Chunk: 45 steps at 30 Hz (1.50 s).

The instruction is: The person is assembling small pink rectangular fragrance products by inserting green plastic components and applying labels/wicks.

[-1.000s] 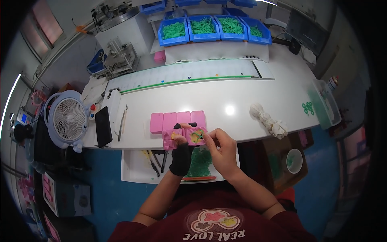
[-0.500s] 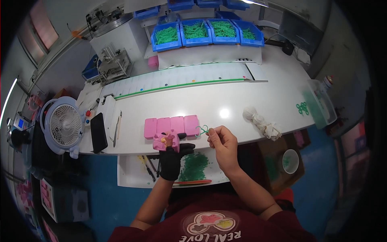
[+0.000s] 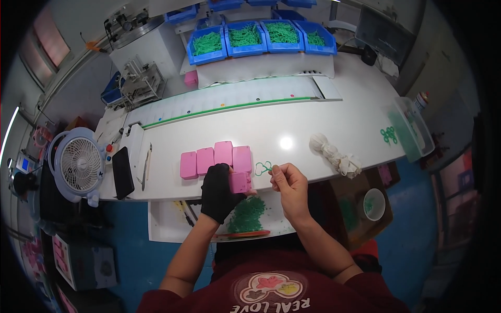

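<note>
My left hand (image 3: 219, 194), in a black glove with bare fingertips, is closed round a pink block-shaped mould (image 3: 240, 182). The hand is turned with its back up, just above the table's near edge. Behind it, several like pink blocks (image 3: 205, 160) stand side by side in an uneven row. In my bare right hand (image 3: 289, 189), thumb and fingers pinch a thin green looped piece (image 3: 265, 168). Its clover-like loops point left, toward the rightmost pink block, with a gap between.
An open drawer (image 3: 172, 227) below holds green scraps (image 3: 246, 215). A white cloth bundle (image 3: 334, 155) and green looped pieces (image 3: 388, 135) lie to the right. A fan (image 3: 81, 164), phone (image 3: 123, 172) and tweezers (image 3: 145, 169) are left. Blue bins (image 3: 245, 41) of green pieces stand behind.
My left hand has turned over from palm up, taking the pink mould right and hiding its hollow face. One block in the row now stands farther back. My right hand keeps the green piece.
</note>
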Each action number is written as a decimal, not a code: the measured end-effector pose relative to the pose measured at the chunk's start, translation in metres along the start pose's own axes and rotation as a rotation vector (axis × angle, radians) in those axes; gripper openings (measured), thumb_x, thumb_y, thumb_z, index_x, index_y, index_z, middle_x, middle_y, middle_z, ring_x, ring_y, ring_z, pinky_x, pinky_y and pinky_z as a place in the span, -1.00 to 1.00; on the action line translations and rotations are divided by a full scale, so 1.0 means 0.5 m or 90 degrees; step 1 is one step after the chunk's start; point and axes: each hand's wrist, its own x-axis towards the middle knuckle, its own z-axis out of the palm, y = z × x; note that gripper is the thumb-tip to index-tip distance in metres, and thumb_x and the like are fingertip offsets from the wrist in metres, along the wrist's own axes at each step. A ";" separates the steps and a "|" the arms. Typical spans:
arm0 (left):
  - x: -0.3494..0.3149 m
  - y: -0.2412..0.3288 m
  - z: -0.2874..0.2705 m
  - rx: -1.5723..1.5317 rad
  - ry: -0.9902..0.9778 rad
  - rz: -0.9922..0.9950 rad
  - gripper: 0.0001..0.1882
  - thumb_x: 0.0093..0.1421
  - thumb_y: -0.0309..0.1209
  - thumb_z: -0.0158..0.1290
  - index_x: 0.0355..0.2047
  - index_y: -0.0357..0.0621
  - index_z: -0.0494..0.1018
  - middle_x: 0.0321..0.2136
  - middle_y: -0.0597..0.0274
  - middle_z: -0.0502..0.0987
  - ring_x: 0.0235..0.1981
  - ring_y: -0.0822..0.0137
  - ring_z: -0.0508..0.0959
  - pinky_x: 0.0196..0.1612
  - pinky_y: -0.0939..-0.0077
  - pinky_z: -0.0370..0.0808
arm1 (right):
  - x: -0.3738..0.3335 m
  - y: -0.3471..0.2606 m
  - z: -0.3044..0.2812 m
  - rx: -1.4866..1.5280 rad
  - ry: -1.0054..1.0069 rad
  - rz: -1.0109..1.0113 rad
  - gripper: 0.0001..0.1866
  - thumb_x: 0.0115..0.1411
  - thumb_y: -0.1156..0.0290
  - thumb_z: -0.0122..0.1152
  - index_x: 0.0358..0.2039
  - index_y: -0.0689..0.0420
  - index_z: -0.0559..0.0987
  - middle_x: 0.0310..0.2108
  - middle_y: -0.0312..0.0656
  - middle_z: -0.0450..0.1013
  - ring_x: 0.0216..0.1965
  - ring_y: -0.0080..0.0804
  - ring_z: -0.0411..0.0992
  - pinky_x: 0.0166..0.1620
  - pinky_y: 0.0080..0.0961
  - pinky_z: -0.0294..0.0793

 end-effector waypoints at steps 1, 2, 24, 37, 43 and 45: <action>0.003 -0.001 0.008 -0.001 -0.001 0.002 -0.26 -0.39 0.03 0.46 -0.35 -0.15 0.33 -0.41 0.16 0.37 -0.37 0.14 0.43 -0.30 0.29 0.41 | -0.001 0.005 -0.001 -0.001 0.004 -0.009 -0.76 0.32 0.31 0.13 -0.41 0.22 0.50 -0.57 -0.39 0.37 -0.55 -0.74 0.24 -0.44 -0.73 0.23; 0.007 -0.001 0.016 0.005 0.054 0.009 -0.25 -0.40 0.01 0.47 -0.33 -0.14 0.33 -0.41 0.19 0.37 -0.35 0.16 0.43 -0.29 0.30 0.41 | -0.002 0.010 -0.002 -0.003 0.008 -0.017 -0.71 0.31 0.25 0.15 -0.42 0.23 0.52 -0.58 -0.40 0.40 -0.55 -0.75 0.25 -0.45 -0.74 0.26; -0.043 0.054 -0.091 -0.448 -0.095 -0.042 -0.78 0.00 -0.59 0.19 -0.29 -0.22 0.52 -0.31 0.19 0.52 -0.23 0.31 0.52 -0.14 0.45 0.44 | -0.079 -0.020 0.024 -0.490 -0.134 -0.418 -0.88 0.06 0.55 0.29 -0.40 0.21 0.50 -0.47 -0.13 0.41 -0.42 -0.14 0.43 -0.37 -0.28 0.41; -0.053 0.052 -0.084 -0.463 -0.094 -0.074 -0.80 -0.03 -0.67 0.17 -0.35 -0.22 0.54 -0.34 0.19 0.53 -0.26 0.31 0.52 -0.15 0.45 0.45 | -0.085 -0.003 0.019 -0.480 -0.137 -0.384 -0.88 0.08 0.55 0.28 -0.38 0.23 0.50 -0.46 -0.10 0.43 -0.41 -0.12 0.44 -0.35 -0.28 0.42; -0.055 0.051 -0.082 -0.465 -0.098 -0.080 -0.81 -0.02 -0.66 0.18 -0.35 -0.22 0.54 -0.34 0.19 0.53 -0.26 0.31 0.52 -0.16 0.45 0.45 | -0.083 -0.002 0.018 -0.440 -0.139 -0.324 -0.90 0.13 0.52 0.25 -0.39 0.24 0.51 -0.46 -0.09 0.43 -0.41 -0.11 0.44 -0.35 -0.29 0.41; -0.056 0.050 -0.081 -0.465 -0.102 -0.083 -0.81 -0.02 -0.66 0.18 -0.35 -0.22 0.54 -0.34 0.19 0.53 -0.26 0.31 0.53 -0.16 0.45 0.45 | -0.083 -0.001 0.016 -0.416 -0.153 -0.270 -0.90 0.15 0.50 0.23 -0.38 0.26 0.52 -0.45 -0.07 0.44 -0.42 -0.12 0.45 -0.35 -0.32 0.41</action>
